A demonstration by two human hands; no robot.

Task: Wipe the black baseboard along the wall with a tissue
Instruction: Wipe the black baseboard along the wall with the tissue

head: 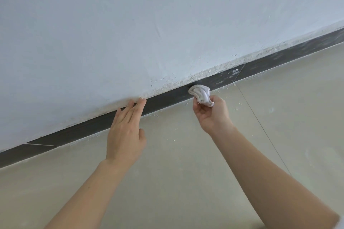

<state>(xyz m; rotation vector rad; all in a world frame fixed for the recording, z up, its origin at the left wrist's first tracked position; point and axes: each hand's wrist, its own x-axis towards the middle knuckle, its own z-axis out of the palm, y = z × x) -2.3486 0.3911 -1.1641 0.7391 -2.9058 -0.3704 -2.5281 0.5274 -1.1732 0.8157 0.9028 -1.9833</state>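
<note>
Right hand pinches one crumpled white tissue in its fingers, the wad pressed against the long black baseboard at the foot of the pale grey wall. Left hand: fingers straight and close together, tips on the board's top edge.

Board left of the wad looks clean. To the right, white smears show, so I judge roughly half is unwiped.

Count: one tissue, one baseboard with two joints, two hands.

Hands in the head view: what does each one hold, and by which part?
The right hand pinches the crumpled tissue by its lower end, its upper part against the baseboard. The left hand holds nothing.
</note>
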